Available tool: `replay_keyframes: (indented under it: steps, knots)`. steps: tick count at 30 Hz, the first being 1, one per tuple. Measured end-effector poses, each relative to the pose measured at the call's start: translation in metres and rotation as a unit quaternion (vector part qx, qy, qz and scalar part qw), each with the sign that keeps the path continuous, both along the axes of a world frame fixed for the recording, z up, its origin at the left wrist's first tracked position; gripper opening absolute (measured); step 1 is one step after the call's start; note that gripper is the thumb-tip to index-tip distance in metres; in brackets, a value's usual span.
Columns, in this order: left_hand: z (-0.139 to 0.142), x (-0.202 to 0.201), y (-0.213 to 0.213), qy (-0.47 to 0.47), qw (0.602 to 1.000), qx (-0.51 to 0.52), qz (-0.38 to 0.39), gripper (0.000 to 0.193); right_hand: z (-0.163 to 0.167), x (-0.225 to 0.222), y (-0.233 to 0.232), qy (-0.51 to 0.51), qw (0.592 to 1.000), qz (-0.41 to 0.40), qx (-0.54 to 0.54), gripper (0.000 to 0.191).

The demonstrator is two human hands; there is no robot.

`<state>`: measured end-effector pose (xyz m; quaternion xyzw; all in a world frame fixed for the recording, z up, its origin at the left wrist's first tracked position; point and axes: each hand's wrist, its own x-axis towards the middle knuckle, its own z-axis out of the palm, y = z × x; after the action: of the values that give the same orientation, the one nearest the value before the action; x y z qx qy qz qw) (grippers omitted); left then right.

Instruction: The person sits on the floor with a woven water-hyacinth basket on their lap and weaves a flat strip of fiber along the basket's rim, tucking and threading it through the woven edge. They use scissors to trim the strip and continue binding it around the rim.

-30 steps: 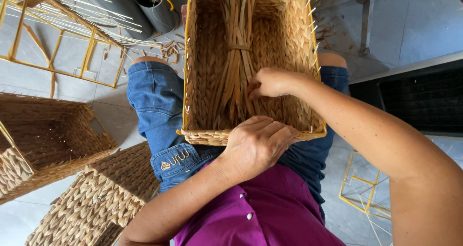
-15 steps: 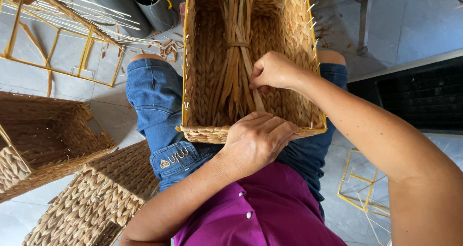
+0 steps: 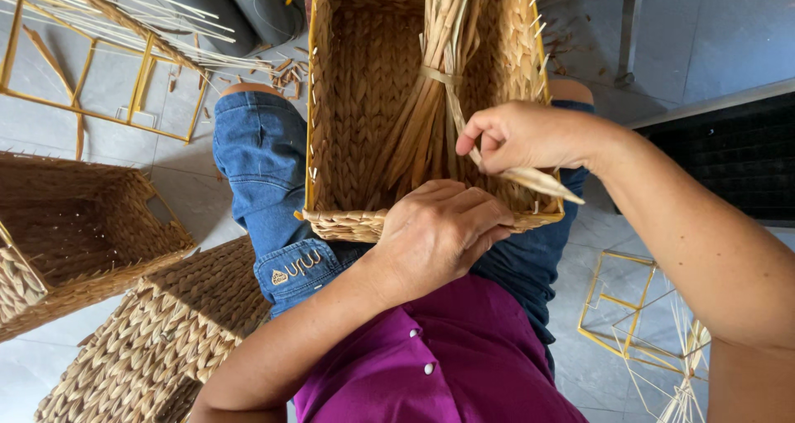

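Hands (image 3: 439, 232) at basket rim (image 3: 348, 222); right grip (image 3: 517, 137) pinching strand (image 3: 530, 178).

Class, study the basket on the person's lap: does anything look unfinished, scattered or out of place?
Yes. Thin spikes stick out bare along the basket's right wall, unwoven. Straw scraps lie scattered on the floor beyond the knee.

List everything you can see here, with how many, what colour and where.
woven basket: 1, tan, on the lap, centre
straw bundle: 1, pale tan, tied, inside that basket
straw strand: 1, pale, pinched by right hand
finished baskets: 2, brown-tan, floor at left
wire frames: 2, yellow, floor top left and bottom right
bucket: 1, grey, top
jeans: blue
shirt: purple
left hand: on basket's near rim
right hand: over basket, gripping strand
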<state>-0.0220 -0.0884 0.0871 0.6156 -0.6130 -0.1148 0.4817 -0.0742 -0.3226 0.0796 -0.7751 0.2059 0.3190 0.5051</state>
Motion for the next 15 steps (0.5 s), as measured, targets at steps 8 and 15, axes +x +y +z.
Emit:
replay_keyframes:
  steps: [8,15]
  knots:
    - [-0.008,0.074,-0.031,-0.047,0.996,0.045,0.061,0.027,0.005,-0.007,0.001,-0.109,0.976,0.007,0.188,0.019]
    - [-0.057,0.107,-0.1,-0.361,0.865,0.346,-0.047,0.025,0.019,-0.042,-0.001,-0.082,0.966,-0.016,0.243,0.023]
